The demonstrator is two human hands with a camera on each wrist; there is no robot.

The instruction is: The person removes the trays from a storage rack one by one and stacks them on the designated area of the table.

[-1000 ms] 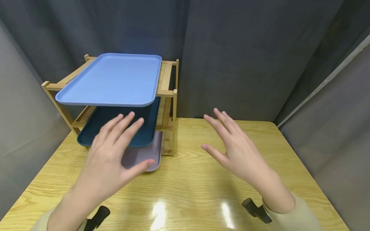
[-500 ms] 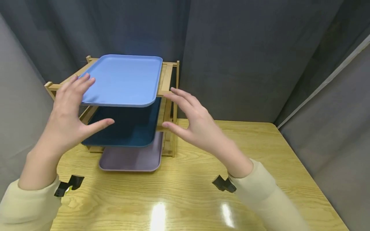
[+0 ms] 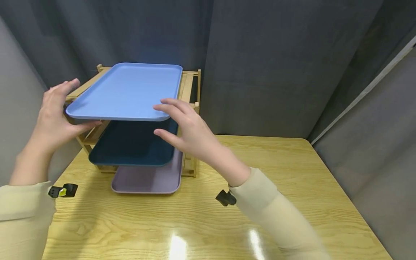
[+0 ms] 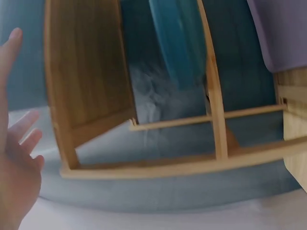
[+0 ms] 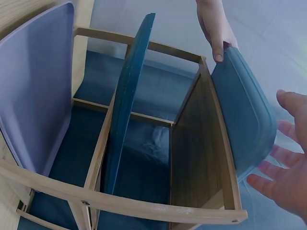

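The left hand [image 3: 53, 113] has its thumb under the left near corner of the flat light-blue plastic tray [image 3: 130, 90] and its fingers up along that edge, starting a pinch, while the right hand [image 3: 188, 130] is spread wide at the tray's right near corner, fingers just over the rim and thumb below, not yet clamped. The tray lies on the top tier of the three-tier bamboo rack [image 3: 190, 104], at the far left of the wooden table [image 3: 276, 187]. For a clean lift, both thumbs should seat under the rim and the tray stay level. Below it sit a dark teal tray [image 3: 130, 148] and a mauve tray [image 3: 149, 178]; the rack's right corner post stands close to the right fingers.
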